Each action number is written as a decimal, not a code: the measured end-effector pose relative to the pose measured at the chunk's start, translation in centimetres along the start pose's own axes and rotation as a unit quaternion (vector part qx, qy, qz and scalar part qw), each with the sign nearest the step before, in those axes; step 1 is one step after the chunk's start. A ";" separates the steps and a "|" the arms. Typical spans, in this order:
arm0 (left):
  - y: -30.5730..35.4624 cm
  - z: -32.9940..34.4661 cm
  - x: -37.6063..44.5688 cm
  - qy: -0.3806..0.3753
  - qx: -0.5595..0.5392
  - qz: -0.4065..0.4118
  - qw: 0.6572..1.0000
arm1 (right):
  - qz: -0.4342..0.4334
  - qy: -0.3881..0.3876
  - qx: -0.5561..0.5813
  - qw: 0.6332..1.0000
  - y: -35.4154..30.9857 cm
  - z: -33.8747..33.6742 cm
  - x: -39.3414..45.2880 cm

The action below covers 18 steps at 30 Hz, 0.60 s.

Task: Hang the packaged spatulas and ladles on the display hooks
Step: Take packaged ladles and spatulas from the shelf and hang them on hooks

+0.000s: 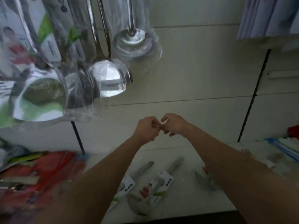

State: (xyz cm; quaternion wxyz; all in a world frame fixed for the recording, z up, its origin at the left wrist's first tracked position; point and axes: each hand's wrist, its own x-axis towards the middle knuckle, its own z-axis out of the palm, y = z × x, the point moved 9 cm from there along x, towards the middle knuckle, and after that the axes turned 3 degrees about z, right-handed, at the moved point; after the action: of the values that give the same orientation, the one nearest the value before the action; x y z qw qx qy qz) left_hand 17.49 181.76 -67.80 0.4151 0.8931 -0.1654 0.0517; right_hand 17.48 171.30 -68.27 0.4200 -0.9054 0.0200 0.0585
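Task partly complete, as I judge it: several packaged spatulas (106, 78) and ladles (134, 39) hang at upper left, while more packaged utensils (155, 188) lie on the white shelf (186, 199) below my arms. My left hand (146, 129) and right hand (174, 124) meet fingertip to fingertip, fingers curled; whether they pinch anything I cannot tell. Card labels show green and red print, too blurred to read.
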 end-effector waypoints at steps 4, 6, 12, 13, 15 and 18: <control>-4.5 1.5 1.0 -0.031 -0.013 -0.037 0.999 | 0.018 -0.080 -0.073 0.994 1.9 3.8 2.5; -6.5 1.9 1.4 -0.039 -0.027 -0.065 0.997 | 0.028 -0.100 -0.071 0.992 2.8 5.0 3.4; -13.0 4.2 0.8 -0.141 -0.026 -0.139 0.980 | 0.050 -0.137 -0.067 0.987 5.1 8.6 6.0; -14.0 4.2 0.7 -0.146 -0.020 -0.145 0.979 | 0.052 -0.141 -0.064 0.987 5.6 9.3 6.2; -16.1 4.2 0.4 -0.152 -0.005 -0.163 0.975 | 0.068 -0.155 -0.056 0.984 7.1 11.0 6.5; -18.9 4.3 -0.4 -0.165 0.029 -0.198 0.966 | 0.102 -0.173 -0.046 0.979 9.3 13.7 6.5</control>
State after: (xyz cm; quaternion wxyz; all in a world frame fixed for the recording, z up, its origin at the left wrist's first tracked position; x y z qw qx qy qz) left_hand 23.33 189.93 -84.40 0.3576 0.9161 -0.0493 -0.1746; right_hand 21.89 175.82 -84.93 0.3670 -0.8932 0.0367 0.2572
